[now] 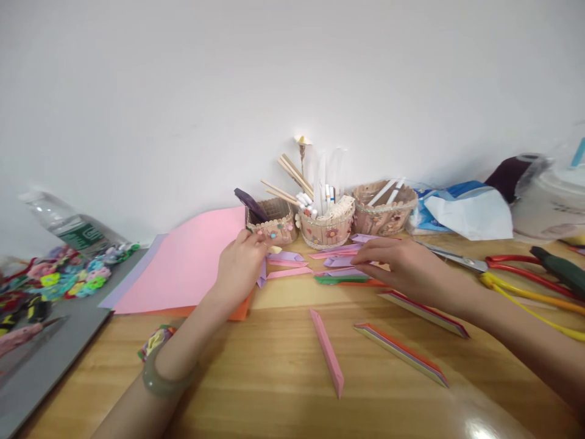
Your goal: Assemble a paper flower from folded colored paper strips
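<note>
My left hand (241, 263) is closed beside the pink paper sheet, its fingertips mostly hidden. A pale yellow scrap (274, 249) shows at its fingers, and a purple folded paper strip (262, 274) lies just beneath. My right hand (395, 259) reaches over a pile of folded paper strips (340, 262), its fingers pressed together on a purple one at the pile's right side. More purple and pink strips (287, 265) lie between the hands. Nearer me rest a single pink folded strip (327, 353), an orange-edged bundle of strips (402, 355) and a dark-red-edged bundle (425, 314).
Pink paper sheets (183, 262) lie at left beside a grey board (59, 360) with colourful trinkets (68, 277) and a bottle (68, 222). Decorated baskets (326, 231) line the wall. Red-handled scissors (484, 263), yellow-handled pliers (525, 292), tissues (470, 210) and a cup (548, 201) stand right.
</note>
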The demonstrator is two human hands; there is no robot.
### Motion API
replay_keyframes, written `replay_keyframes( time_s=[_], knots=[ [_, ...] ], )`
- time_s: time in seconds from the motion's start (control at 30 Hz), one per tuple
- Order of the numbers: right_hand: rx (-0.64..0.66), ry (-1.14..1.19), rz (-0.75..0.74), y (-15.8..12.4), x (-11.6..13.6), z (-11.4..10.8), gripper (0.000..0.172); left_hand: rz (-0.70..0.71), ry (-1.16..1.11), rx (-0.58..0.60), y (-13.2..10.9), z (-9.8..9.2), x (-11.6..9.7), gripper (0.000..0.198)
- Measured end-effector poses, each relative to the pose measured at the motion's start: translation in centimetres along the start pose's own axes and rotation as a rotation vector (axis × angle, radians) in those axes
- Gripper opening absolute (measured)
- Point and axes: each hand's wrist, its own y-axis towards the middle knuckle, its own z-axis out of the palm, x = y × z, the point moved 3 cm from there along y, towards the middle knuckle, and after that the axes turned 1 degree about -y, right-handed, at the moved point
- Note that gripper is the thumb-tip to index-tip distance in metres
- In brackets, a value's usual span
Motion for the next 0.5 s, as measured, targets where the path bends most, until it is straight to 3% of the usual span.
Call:
replay_keyframes(
  time_s=[0.07, 0.17, 0.27, 0.33, 0.4, 0.5],
  knots=[
    [0.015, 0.001, 0.003, 0.1, 0.2, -0.2, 0.024, -0.025, -0.040, -0.030, -0.3, -0.9, -0.7, 0.032],
    [0.029, -0.013, 0.015, 0.2, 0.4, -0.4, 0.025, -0.097, -0.419, -0.090, -0.7, -2.0, -2.0, 0.027],
    [0.033, -0.030, 0.004, 0.2, 0.5, -0.4, 0.025, -0.143, -1.057, 0.077, -0.9, -1.2, -3.9, 0.027],
    [0.030, -0.035, 0.001, 0.2, 0.4, -0.3, 0.024, -0.190, -1.349, 0.192, -1.0, 0.0, -5.1, 0.030],
    [0.036, -0.036, 0.016, 0.2, 0.3, -0.2, 0.023, -0.298, -1.477, 0.277, -1.1, 1.5, -5.8, 0.032],
    [0.052, -0.033, 0.042, 0.2, 0.3, -0.1, 0.023, -0.353, -1.595, 0.351, -1.4, 3.1, -6.5, 0.033]
  ],
)
